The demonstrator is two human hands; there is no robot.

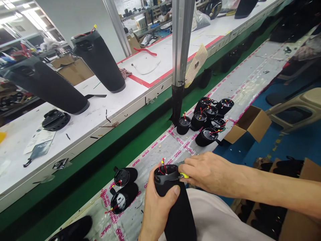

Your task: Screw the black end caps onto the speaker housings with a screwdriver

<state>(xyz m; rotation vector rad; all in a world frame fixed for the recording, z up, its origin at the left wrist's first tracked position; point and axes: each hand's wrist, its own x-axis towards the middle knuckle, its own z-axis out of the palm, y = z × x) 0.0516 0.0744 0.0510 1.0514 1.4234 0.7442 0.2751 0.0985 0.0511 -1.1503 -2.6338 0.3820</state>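
My left hand [158, 204] is wrapped round a black cylindrical speaker body [181, 211], thumb across its near side. The body is tilted, with its open end up and red wires with a yellow-and-white connector [163, 162] sticking out. My right hand [202, 170] is closed on a small yellow tool [185, 175] with a thin grey tip. That tip is at the right side of the speaker's collar; the fingers hide most of the tool, so its exact kind is unclear. Left of my left hand lie two more speaker bodies [130, 174] [130, 194].
Several wired speaker bodies [205, 138] stand on the plastic-covered bench [155, 155] ahead. An open carton [250, 122] is beyond it at right. A metal post [182, 43] rises beside the white conveyor table [139, 72], which holds tall speakers [100, 63] and red-handled pliers [145, 51].
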